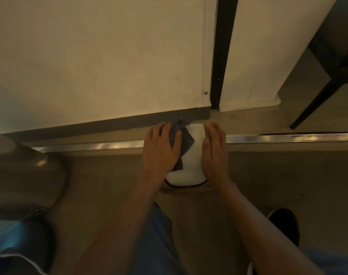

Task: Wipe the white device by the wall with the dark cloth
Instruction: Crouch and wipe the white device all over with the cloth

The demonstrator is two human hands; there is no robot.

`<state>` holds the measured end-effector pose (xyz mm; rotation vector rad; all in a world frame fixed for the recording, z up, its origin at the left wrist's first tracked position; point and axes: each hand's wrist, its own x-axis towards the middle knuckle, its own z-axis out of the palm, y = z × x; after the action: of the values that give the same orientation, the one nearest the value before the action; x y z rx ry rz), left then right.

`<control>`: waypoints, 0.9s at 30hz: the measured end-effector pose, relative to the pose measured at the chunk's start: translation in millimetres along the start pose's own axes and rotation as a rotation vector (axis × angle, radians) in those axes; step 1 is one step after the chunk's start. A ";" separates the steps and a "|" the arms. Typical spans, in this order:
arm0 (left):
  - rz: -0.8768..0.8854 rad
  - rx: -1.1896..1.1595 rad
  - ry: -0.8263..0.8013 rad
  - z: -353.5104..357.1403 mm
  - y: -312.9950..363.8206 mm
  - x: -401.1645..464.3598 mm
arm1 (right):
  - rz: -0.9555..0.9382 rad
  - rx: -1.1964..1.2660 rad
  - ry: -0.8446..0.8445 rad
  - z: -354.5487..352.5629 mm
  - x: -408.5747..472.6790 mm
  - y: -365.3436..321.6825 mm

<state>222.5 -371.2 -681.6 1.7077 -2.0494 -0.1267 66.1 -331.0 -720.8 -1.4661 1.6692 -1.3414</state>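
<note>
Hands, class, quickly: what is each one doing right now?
Left hand: holds the dark blue-grey cloth against the rounded white device.
Right hand: open, fingers straight, resting flat on the device's right side.

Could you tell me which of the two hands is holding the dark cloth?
The left hand presses the dark cloth on the white device; the right hand rests bare.
</note>
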 end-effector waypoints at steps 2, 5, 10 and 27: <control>0.022 0.115 -0.087 -1.6 8.4 19.6 | 0.066 0.048 0.022 -1.0 -3.3 -1.2; -0.010 0.239 -0.270 3.0 39.4 50.4 | 0.099 0.114 0.052 -1.0 -6.2 -1.7; 0.212 0.235 -0.327 16.0 71.3 42.6 | 0.160 0.201 0.159 -0.8 -8.7 1.3; -0.109 -0.382 0.052 4.3 -4.2 -3.3 | -0.084 -0.695 -0.344 6.2 51.6 -41.7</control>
<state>225.0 -370.0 -687.9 1.5613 -1.7577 -0.4714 74.9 -377.9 -674.4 -2.0219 1.9375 -0.4900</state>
